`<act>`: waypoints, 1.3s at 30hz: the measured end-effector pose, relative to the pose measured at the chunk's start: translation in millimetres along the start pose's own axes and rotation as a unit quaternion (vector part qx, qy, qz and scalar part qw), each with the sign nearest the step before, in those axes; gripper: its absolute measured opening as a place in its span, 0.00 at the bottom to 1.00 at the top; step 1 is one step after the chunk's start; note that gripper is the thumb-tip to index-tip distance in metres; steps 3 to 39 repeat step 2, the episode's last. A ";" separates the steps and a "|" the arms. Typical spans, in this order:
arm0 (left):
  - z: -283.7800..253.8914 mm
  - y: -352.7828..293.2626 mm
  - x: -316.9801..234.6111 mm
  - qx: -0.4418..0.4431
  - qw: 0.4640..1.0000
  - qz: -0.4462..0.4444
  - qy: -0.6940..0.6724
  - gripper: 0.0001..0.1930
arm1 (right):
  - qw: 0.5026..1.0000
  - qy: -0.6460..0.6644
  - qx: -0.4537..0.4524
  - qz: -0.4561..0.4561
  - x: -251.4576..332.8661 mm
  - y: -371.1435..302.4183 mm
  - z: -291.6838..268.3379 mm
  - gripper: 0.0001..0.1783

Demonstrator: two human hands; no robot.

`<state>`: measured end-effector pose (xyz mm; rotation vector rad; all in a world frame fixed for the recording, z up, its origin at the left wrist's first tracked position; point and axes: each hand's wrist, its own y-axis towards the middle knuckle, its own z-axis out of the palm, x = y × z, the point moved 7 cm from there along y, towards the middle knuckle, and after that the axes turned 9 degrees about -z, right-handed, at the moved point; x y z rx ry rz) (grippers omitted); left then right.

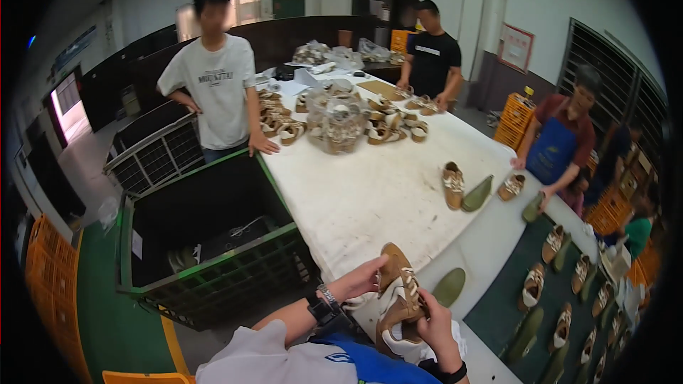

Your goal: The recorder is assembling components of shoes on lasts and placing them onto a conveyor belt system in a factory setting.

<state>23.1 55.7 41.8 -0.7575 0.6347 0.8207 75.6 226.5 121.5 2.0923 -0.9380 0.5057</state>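
Note:
Over the near edge of the white table point(363, 206), both my hands are on a brown shoe upper with white laces point(403, 286). My left hand point(361, 279) wraps its fingers round one end of it. My right hand point(435, 323) is closed on its lower side, thumb near the laces. Just below lies more brown and white shoe material point(393, 326); whether it is a second shoe is partly hidden by the first. To the right of my hands an olive-green shoe last point(448, 287) rests on the pale strip along the table.
A large green-rimmed black crate point(213, 264) stands left. Shoes and green lasts line a dark green belt point(491, 299) at right. Farther along sit a laced shoe point(453, 183) and a plastic bag of shoes point(337, 117). Three co-workers stand round the table, one gripping a last point(533, 209).

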 end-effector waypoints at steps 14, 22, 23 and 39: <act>-11.8 -3.3 -5.5 0.015 0.998 -0.040 0.038 0.28 | 0.999 0.004 0.033 -0.034 4.7 18.0 14.9 0.28; -11.8 -3.3 -5.5 0.015 0.998 -0.040 0.038 0.28 | 0.999 0.004 0.033 -0.034 4.7 18.0 14.9 0.28; -11.8 -3.3 -5.5 0.015 0.998 -0.040 0.038 0.28 | 0.999 0.004 0.033 -0.034 4.7 18.0 14.9 0.28; -11.8 -3.3 -5.5 0.015 0.998 -0.040 0.038 0.28 | 0.999 0.004 0.033 -0.034 4.7 18.0 14.9 0.28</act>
